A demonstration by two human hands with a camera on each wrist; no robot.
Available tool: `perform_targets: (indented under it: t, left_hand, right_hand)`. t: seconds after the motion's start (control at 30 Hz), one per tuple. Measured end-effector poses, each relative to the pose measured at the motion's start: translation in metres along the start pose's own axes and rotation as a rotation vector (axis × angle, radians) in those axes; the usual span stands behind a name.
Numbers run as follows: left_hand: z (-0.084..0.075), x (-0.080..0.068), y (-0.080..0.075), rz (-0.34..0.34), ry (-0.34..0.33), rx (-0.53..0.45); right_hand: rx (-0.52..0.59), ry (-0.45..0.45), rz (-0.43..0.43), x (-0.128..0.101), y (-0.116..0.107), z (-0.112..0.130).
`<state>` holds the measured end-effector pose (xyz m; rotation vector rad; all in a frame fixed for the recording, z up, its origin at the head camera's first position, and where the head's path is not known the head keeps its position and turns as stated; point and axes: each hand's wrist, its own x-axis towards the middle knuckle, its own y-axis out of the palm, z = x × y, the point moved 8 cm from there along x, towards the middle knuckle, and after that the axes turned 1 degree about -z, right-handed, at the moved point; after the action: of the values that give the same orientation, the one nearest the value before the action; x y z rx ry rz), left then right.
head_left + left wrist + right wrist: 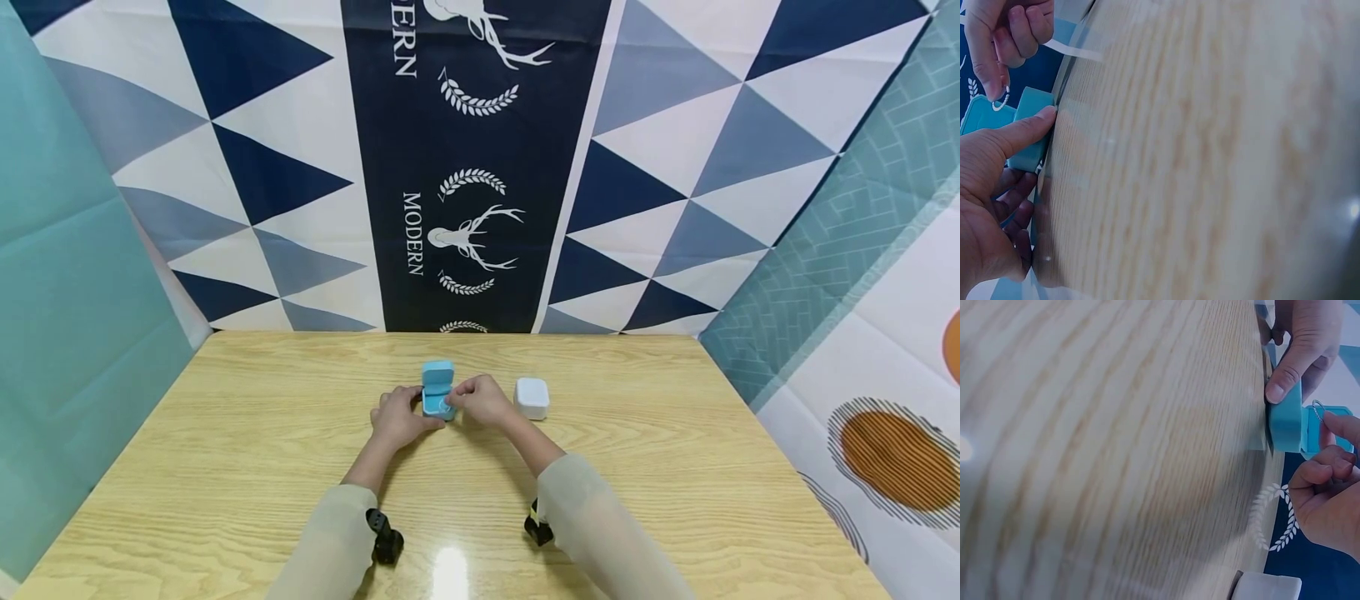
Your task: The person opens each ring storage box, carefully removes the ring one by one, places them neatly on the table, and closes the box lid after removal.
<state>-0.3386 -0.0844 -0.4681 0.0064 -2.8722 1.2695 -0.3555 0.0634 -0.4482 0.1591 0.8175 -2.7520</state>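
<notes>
Open blue box (437,390) sits mid-table (225,467), lid up. Left hand (396,417) grips its base, thumb pressed on the side. Right hand (483,400) pinches a small ring (1317,411) at the box's opening, probably thin metal, blurry. Closed white box (532,397) just right of the right hand, apart.

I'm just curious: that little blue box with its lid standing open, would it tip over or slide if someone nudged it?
Probably both. The blue box looks small and light, and its raised lid likely makes it back-heavy, so it may tip. The wooden table looks glossy, so it could slide. That may be why the left hand steadies its base while the right hand pinches a small ring over it.
</notes>
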Motion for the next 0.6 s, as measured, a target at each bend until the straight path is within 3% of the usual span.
perform_targets:
  t: [0.6]
  left_hand:
    - [-0.0003,0.0003,0.0002,-0.001,0.000,0.005]
  right_hand:
    - [-0.037,-0.027,0.047,-0.0049,0.0025,0.0030]
